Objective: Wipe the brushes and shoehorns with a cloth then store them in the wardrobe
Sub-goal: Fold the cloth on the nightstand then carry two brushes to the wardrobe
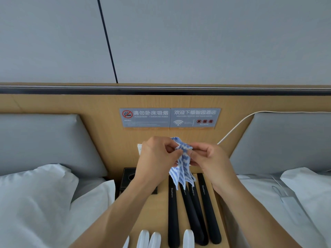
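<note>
At the lower left of the frame a white pillow (34,190) is lying on a bed, with a grey padded headboard (44,140) standing behind it. Moving toward the centre, a dark tissue box (128,179) is sitting at the back of the wooden bedside table (152,208), partly hidden by the left forearm. The left hand (155,156) is hovering above the table at mid-frame, its fingers curled and pinching the upper edge of a blue-and-white striped cloth (182,165). The cloth is hanging down between both hands, its lower corners dangling over the table. Below it, four black shoehorns (207,212) are lying side by side on the table, running from centre to the bottom edge, each lettered "Shoehorn". At the bottom centre, white rounded pieces (149,238) are poking into view; what they are is unclear. Above the hands, two grey notice plaques (169,118) are hanging on the wooden wall panel. Right of centre, the right hand (209,158) is gripping the cloth's other edge with bent fingers. At the right, a white cable (238,126) is running along the panel above a second bed (286,203).
</note>
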Available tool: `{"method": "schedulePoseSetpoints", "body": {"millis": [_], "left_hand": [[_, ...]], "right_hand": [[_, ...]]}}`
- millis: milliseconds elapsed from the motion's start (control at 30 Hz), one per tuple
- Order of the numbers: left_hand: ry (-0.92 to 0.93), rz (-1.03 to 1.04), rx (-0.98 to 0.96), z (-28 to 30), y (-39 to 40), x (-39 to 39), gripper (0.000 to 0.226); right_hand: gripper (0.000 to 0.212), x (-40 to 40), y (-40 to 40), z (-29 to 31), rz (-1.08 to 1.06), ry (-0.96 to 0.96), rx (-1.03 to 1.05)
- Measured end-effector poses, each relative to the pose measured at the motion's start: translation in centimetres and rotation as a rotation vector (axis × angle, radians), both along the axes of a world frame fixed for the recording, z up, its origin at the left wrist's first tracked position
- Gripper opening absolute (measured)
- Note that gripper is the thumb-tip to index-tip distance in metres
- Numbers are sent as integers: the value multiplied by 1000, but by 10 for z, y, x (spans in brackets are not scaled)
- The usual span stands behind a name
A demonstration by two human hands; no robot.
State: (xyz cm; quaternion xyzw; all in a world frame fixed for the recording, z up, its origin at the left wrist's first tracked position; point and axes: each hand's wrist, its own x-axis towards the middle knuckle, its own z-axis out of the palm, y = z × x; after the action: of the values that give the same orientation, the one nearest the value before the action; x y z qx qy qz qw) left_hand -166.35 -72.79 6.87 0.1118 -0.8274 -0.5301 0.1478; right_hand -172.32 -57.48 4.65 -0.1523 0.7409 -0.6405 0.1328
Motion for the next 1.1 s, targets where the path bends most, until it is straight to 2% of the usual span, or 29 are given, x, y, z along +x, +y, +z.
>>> {"method": "schedulePoseSetpoints", "body": {"millis": [100, 233, 333, 433, 500, 567, 600, 667, 700, 767, 833, 933, 1033, 1100], "left_hand": [[40, -36, -72, 0, 1, 1, 6], [52, -138, -199, -5, -2, 2, 25], [116, -145, -251, -14, -4, 2, 30], [84, -17, -109, -26, -17, 1, 30], [-79, -25, 115, -35, -34, 3, 58], [-228, -178, 389, -46, -48, 9, 78], [-250, -291, 512, -53, -51, 13, 76], [-201, -445, 660, -65, -52, 21, 59], [-169, -434, 720, -69, -50, 25, 51], [-143, -284, 807, -72, -45, 29, 40], [-134, -121, 752, -76, -41, 30, 31], [-117, 15, 578, -82, -36, 33, 23], [-125, 52, 489, -91, -37, 39, 25], [-185, 40, 496, -101, -41, 42, 25]], "right_hand": [[18, 1, 1, 0, 24, 27, -1], [26, 1, 4, 2, 79, 12, -3], [25, 0, 3, 0, 33, 29, 33], [20, -3, 8, -1, 51, 18, 49], [20, -6, 14, 0, 144, -14, 22], [22, -8, 20, 2, 221, -60, -43], [23, -9, 22, 3, 242, -89, -77], [23, -12, 23, 3, 269, -136, -111], [22, -13, 23, 1, 275, -158, -112], [19, -14, 22, -7, 258, -222, -101], [18, -12, 20, -17, 203, -316, -89], [18, -6, 15, -34, 151, -436, -79], [18, -2, 8, -49, 130, -495, -59], [17, 1, 3, -57, 123, -510, -55]]}}
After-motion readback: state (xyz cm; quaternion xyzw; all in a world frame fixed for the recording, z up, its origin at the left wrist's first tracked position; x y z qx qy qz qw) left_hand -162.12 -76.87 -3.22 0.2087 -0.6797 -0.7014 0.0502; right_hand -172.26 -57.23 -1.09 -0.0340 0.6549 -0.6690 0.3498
